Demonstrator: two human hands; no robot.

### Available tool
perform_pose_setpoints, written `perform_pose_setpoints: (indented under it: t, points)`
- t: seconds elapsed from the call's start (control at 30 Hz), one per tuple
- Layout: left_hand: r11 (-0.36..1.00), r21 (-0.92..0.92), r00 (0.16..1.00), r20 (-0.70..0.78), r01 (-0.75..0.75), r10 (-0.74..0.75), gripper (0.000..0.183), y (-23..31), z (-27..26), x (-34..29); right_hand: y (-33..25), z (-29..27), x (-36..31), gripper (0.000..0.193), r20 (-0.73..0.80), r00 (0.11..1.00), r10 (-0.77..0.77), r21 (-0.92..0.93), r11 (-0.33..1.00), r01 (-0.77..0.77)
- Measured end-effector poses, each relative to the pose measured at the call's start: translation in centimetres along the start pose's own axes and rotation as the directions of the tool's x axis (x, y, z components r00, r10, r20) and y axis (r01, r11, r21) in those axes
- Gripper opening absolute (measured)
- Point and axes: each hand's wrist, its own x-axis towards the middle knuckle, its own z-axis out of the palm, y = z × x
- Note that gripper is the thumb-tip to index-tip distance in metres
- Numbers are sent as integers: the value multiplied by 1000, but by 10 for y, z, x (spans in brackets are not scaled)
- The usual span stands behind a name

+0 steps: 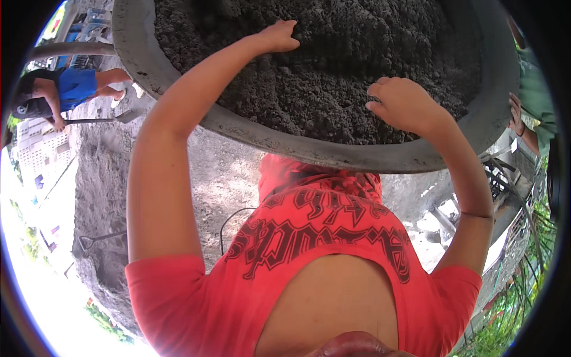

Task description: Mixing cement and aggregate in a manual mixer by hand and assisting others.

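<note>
A large round grey basin [262, 141] stands in front of me, filled with dark grey, crumbly, damp-looking grit [339, 77] like sand or mortar mix. My left hand [279, 37] reaches over the middle of the heap, its thumb and forefinger apart and nothing seen between them. Nearer the right side of the rim, my right hand [410, 106] hovers over or rests on the grit; I cannot tell which. Its fingers are loosely bent and apart, with nothing visible in them.
At the left, a person in blue shorts [78, 86] holds a shovel [98, 120]. Another person in a green shirt [533, 89] stands by the basin's right rim, a hand close to it. A second shovel [98, 240] lies on the rough ground. Boards and scrap [505, 178] lie at right.
</note>
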Motion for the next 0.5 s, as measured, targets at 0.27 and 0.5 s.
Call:
perform_pose_setpoints:
  t: [0.27, 0.5]
  points:
    - [889, -370, 963, 117, 270, -244, 90, 58, 70, 10, 22, -2, 24, 32, 298, 955, -14, 2, 1000, 14]
    - [724, -607, 943, 252, 329, -217, 69, 69, 75, 10, 51, -4, 15, 32, 88, 996, -23, 103, 995, 14]
